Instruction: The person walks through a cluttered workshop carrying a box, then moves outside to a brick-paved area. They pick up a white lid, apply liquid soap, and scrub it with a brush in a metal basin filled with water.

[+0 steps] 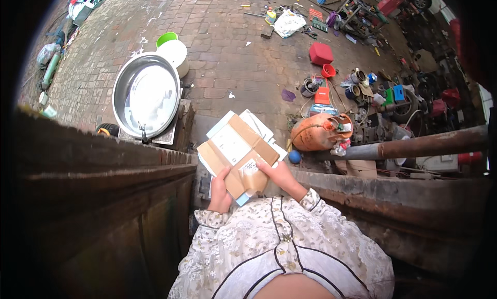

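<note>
A flattened brown cardboard box (pixel 208 156) is held in front of my body, its flaps spread out. A white printed panel shows at its middle, and a white label with dark print (pixel 250 168) sits on the lower flap. White sheets (pixel 258 124) stick out from behind the cardboard at the far right. My left hand (pixel 221 192) grips the near left edge, with the thumb on top. At the near right, my right hand (pixel 282 176) pinches the cardboard beside the label. The fingers under the stack are hidden on both sides.
To the left, a large metal basin (pixel 120 92) stands beside a white bucket (pixel 178 61). A rusty orange gas cylinder (pixel 310 136) and a blue ball (pixel 295 156) lie to the right. Metal walls (pixel 119 176) and a rusty pipe (pixel 414 148) flank me. Tools and cans litter the brick ground.
</note>
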`<control>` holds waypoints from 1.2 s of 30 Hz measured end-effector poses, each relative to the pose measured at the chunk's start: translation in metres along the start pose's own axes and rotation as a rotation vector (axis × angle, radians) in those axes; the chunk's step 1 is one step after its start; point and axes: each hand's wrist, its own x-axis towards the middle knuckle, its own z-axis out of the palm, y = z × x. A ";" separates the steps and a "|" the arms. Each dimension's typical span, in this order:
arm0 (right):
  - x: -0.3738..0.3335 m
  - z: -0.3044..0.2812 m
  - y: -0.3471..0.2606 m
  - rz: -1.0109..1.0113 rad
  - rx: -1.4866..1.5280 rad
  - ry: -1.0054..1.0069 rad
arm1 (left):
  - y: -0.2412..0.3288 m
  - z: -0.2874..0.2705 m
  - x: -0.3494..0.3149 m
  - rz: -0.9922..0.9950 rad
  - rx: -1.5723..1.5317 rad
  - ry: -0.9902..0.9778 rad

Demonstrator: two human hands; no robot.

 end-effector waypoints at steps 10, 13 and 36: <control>0.248 -0.117 -0.027 -0.200 0.562 0.346 | 0.076 0.219 0.240 -0.116 0.536 -0.333; 0.272 -0.157 -0.069 -0.178 0.618 0.478 | 0.079 0.288 0.291 -0.212 0.733 -0.458; 0.758 -0.465 -0.253 -0.029 0.752 0.353 | 0.113 0.691 0.707 -0.264 0.555 -0.255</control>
